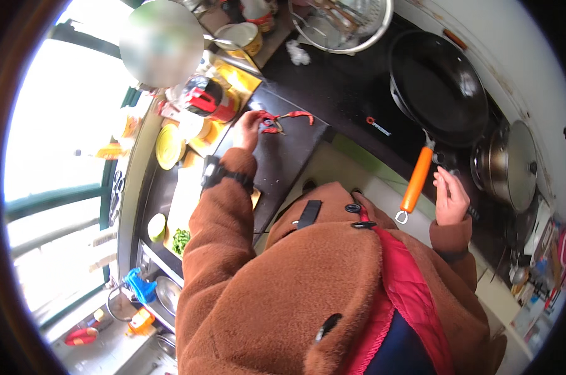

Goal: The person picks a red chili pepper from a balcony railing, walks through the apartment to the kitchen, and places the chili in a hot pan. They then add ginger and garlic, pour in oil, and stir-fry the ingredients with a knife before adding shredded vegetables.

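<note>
Several dried red chilies [304, 114] are at the fingertips of my left hand [248, 130], over the dark countertop [283, 159]. The fingers are closed on the near ends, which they partly hide; whether the far ends rest on the counter is unclear. My right hand [453, 199] is empty, its fingers loosely extended, just right of the orange handle [417, 180] of a black wok [440, 89] and apart from it. The wok sits on a black cooktop [353, 93], its handle reaching over the front edge.
A lidded pot [491, 164] stands beyond my right hand. A red-labelled container [212, 101] and a yellow lid [169, 146] are left of my left hand. Chopped greens [181, 240] lie near the sink [142, 358]. A rack of utensils [341, 23] stands at the top.
</note>
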`<state>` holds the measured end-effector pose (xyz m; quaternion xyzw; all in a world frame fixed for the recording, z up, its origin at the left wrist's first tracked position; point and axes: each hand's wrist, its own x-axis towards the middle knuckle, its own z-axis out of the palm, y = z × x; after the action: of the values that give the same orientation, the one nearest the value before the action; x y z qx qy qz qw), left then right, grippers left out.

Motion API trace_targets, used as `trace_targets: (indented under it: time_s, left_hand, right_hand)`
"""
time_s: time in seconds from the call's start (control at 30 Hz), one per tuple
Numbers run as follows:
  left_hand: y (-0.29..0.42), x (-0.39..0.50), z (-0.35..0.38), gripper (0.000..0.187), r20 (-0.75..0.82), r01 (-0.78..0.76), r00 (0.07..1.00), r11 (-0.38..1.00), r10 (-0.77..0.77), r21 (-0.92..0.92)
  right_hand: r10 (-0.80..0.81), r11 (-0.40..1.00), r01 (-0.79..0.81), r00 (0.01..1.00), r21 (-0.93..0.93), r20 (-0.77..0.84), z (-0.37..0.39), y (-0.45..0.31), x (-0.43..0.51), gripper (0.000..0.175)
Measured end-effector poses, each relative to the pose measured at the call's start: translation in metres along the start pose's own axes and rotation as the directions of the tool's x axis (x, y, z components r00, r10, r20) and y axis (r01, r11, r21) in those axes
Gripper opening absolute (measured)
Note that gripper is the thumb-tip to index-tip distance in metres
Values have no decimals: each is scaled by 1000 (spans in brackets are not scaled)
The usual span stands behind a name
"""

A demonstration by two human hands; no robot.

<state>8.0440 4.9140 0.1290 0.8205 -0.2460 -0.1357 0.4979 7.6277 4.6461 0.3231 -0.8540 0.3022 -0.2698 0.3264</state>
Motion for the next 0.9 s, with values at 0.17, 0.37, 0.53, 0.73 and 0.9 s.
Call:
trace_targets:
  time_s: [0.17, 0.37, 0.53, 0.73, 0.9]
  left_hand:
    - [11, 13, 12, 24, 115, -150, 987, 881, 109, 449]
    - [13, 20, 17, 22, 231, -123, 973, 832, -7, 541]
    - [-5, 28, 12, 20, 227, -165, 973, 795, 35, 584]
    - [-34, 23, -7, 15, 36, 17, 999, 974, -26, 226]
    - [-28, 19, -35, 17, 90, 243, 970, 927, -226, -285]
  right_hand:
    - [-50, 998, 54, 995, -38, 90, 14, -16, -1, 19]
    - [-65, 996, 72, 989, -52, 130, 29, -28, -5, 16]
    - [-65, 996, 71, 990, -49, 124, 34, -35, -4, 16]
    - [-59, 997, 64, 991, -41, 117, 40, -38, -3, 15]
    - [-54, 998, 55, 992, -7, 117, 48, -51, -2, 15]
